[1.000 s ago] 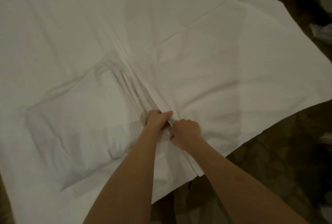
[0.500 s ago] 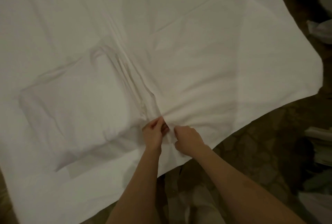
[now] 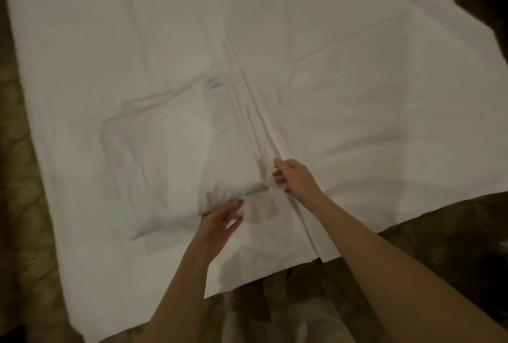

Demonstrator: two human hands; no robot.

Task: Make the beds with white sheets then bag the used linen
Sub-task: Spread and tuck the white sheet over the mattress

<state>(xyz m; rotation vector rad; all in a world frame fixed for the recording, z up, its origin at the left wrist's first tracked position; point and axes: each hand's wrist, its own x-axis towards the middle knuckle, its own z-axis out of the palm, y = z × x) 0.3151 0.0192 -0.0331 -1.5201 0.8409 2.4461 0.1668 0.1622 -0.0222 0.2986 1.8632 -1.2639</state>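
White sheet (image 3: pixel 343 73) lies spread flat across the bed, covering a pillow (image 3: pixel 170 161) near its front edge, where the left hand (image 3: pixel 220 221) touches the pillow's corner and the right hand (image 3: pixel 295 176) rests open-fingered on a central fold.

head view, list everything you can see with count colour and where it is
sheet: one, white, spread flat over most of the view, with a bunched ridge of folds running down the middle
pillow: one, white, left of the ridge, appears to lie under the sheet
floor: one, dark patterned brown, along the left edge, bottom and right corners
left hand: one, fingers straight, at the pillow's near right corner
right hand: one, fingers loosely spread, at the ridge of folds
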